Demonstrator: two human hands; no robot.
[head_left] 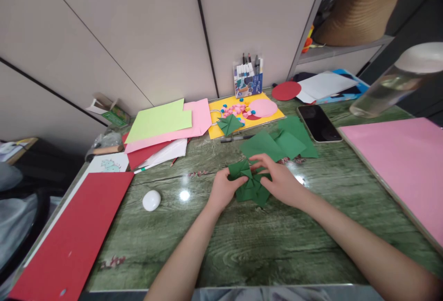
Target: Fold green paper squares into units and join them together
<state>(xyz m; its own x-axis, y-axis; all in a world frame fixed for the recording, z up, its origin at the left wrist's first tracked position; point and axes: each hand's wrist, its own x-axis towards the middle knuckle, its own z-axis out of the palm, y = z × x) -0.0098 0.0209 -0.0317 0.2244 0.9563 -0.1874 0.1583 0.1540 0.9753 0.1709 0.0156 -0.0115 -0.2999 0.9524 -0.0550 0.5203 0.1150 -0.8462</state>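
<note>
Left hand [224, 190] near curled right hand [282, 179]

Dark green folded paper [245, 193], streaked green tabletop [221, 250], pink sheet [398, 153], red card [76, 227].

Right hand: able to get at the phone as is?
Likely yes: the phone lies uncovered, nothing tall in between; the right hand would first have to leave the folded green paper.
</note>
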